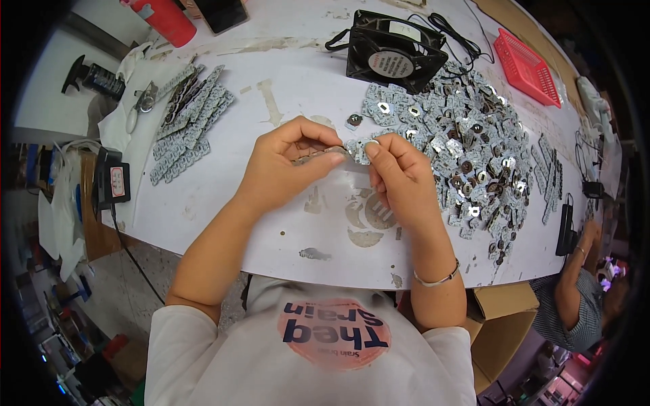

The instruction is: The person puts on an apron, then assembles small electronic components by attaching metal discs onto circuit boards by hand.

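White shirt [230, 365], on the person's torso, sits closest to the camera, just short of the near edge of the table [298, 233]. Both hands work over the tabletop, inside that edge. Left hand [288, 159]: fingers curled inward, thumb and forefinger nearly closed on a strip of small grey plates [311, 159]. Right hand [403, 172]: thumb and forefinger pinched on the grey plates at the strip's right end, other fingers folded. Whether the strip is one length or two meeting between the hands cannot be told.

Room to the left is ample: white tabletop separates the left hand from a stack of grey strips [193, 125]. Toward the person, only stains and small scraps lie between the hands and the near edge. Room to the right is tight; a pile of loose grey pieces [467, 149] begins just beside the right hand and its tail stops near the table's edge. One loose piece [353, 120] lies just beyond the hands. Black fan [393, 53] bounds the pile at the back, with a red basket [527, 66] near the far right edge. Below the near right edge stands an open cardboard box [504, 335].
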The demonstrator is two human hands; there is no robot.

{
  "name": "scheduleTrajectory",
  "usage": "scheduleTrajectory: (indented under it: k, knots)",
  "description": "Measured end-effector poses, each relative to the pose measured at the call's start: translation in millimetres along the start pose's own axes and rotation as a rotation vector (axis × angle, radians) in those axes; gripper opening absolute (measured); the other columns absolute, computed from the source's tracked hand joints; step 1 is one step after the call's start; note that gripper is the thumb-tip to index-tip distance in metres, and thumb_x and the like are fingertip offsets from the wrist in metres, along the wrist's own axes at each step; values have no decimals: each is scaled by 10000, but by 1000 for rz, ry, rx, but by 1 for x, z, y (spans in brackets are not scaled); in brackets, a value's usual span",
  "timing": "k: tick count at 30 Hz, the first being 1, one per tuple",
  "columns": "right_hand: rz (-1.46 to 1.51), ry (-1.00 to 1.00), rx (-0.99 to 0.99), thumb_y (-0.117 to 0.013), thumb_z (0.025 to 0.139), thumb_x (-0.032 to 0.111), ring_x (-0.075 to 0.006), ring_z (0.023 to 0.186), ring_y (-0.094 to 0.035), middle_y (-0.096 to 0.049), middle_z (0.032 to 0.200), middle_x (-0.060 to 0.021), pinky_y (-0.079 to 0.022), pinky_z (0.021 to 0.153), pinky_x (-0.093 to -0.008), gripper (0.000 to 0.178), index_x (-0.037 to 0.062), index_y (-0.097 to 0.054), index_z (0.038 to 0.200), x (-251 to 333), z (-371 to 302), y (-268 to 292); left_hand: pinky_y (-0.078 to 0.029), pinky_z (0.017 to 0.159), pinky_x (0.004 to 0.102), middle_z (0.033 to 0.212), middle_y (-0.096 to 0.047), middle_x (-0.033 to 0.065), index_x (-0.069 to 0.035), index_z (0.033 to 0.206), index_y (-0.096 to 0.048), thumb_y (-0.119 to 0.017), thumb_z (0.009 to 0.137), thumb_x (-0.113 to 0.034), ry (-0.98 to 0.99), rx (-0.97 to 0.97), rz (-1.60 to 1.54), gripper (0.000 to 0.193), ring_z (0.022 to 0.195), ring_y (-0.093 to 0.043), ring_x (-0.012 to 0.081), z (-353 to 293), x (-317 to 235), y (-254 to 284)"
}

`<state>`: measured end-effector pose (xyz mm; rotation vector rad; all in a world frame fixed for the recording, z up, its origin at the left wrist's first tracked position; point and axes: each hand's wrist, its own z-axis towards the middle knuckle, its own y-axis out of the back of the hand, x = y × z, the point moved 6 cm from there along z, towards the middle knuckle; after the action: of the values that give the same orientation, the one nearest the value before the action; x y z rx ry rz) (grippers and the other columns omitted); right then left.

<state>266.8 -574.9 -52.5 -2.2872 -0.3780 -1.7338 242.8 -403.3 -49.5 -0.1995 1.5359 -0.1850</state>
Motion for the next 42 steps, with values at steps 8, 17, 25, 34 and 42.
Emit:
scheduleTrajectory:
  k: [8,17,25,34,42]
  knots:
    - [-263,184,-4,-582,981,201,1,534,-387,-500,619,66,-306,482,-180,188,72,-596,845,-3,2,0,-540,744,237,864,-720,54,-8,898,-710,-765,778,-22,-97,-52,386,133,802,-669,98,-2,-3,-1]
    - [-79,13,-42,-620,929,187,-36,578,-459,-553,638,31,-369,524,-222,169,32,-640,864,-5,0,0,-539,730,242,860,-717,56,-9,913,-711,-766,785,-25,-189,17,428,140,794,-669,102,-3,-1,-3]
    - [-261,173,-202,-656,910,183,-33,594,-503,-605,654,10,-395,527,-213,174,13,-692,906,5,4,21,-562,763,256,1002,-663,82,23,1020,-672,-694,852,12,6,91,194,170,891,-645,129,4,6,-4]
    - [-236,0,145,-643,918,182,-23,573,-485,-616,660,25,-368,501,-206,192,28,-697,817,-2,-2,3,-570,705,251,973,-674,86,29,1010,-677,-714,847,-32,309,111,127,177,820,-656,125,2,11,7]
    - [168,-129,131,-615,941,207,-11,534,-441,-560,643,52,-299,463,-196,167,76,-635,839,-6,-1,-4,-573,721,252,963,-677,91,42,1011,-673,-692,861,-16,249,129,-184,162,840,-657,130,1,14,-3]
